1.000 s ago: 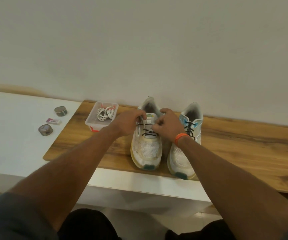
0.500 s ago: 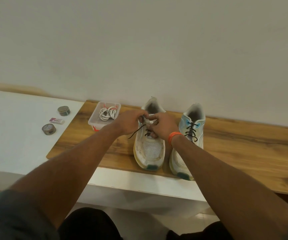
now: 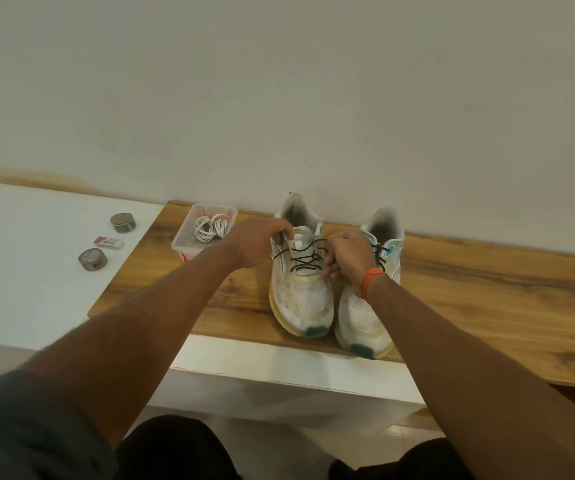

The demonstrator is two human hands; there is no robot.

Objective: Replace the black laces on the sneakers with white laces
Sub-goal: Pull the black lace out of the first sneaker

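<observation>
On the white surface (image 3: 19, 271) at the far left lie two round tins, one nearer the wall (image 3: 123, 222) and one closer to the viewer (image 3: 93, 259), with a small pink-and-white packet (image 3: 107, 242) between them. To their right a wooden bench (image 3: 486, 296) runs along the wall, and at its left end stands a clear plastic box (image 3: 189, 242) holding a coil of white laces (image 3: 211, 228). Just beside the box the left hand (image 3: 256, 242) reaches across to the left sneaker (image 3: 301, 271), its fingers curled at the upper left edge of the shoe's opening, where one end of the black lace (image 3: 305, 259) leads; whether it pinches the lace itself or the shoe's edge cannot be told. The lace crosses the tongue in a loose zigzag through the lower eyelets, with the upper strands slack. On the far side of that shoe the right hand (image 3: 350, 254), an orange band (image 3: 370, 280) on its wrist, has its fingers curled against the shoe's right edge and pinches the other end of the lace. The right sneaker (image 3: 369, 306) stands just beside the first, toes toward the viewer and partly behind the right wrist, with its own black lace (image 3: 381, 254) laced. Both shoes have their heels close to the wall.
</observation>
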